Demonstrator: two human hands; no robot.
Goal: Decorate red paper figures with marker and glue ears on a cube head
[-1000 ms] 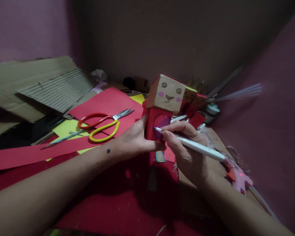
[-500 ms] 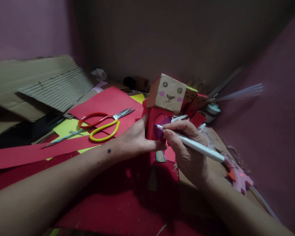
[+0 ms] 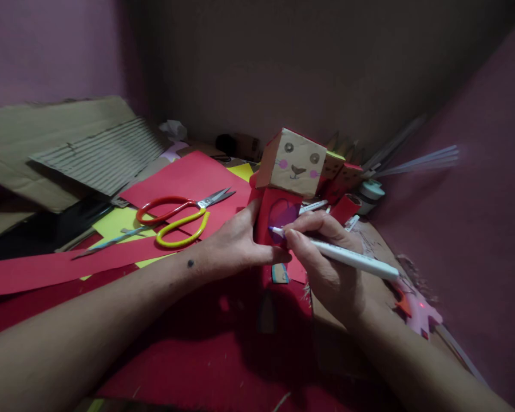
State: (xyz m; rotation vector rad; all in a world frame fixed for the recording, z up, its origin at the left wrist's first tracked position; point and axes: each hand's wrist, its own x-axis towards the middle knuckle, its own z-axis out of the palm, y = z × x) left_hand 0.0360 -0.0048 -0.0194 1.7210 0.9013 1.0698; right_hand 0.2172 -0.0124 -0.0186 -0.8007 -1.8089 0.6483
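Two hands in play here! Gripping, with the left hand (image 3: 236, 237), a red paper figure with a boxy cardboard head (image 3: 283, 197), upright, leaning a little, at mid-surface. Looks finished in the face (image 3: 306, 183): grey eyes (image 3: 289, 147), pink cheeks (image 3: 283, 163), dark nose (image 3: 298, 170). Looks well advanced on the rounded purple patch (image 3: 286, 213) below, mostly filled, probably short of colour at lower left. Pinching, with the right hand (image 3: 330, 277), a slim white marker (image 3: 356, 260), purple tip (image 3: 271, 229) right at that edge!

Across now to the deep-red surface (image 3: 189, 360): ridged brown cardboard (image 3: 98, 154), long red paper strip (image 3: 38, 266), scissors with one red and one yellow handle (image 3: 203, 204) over a red paper sheet (image 3: 184, 174); far right, a pink gun-shaped tool (image 3: 421, 315). Dim throughout, between mauve side walls (image 3: 476, 229).
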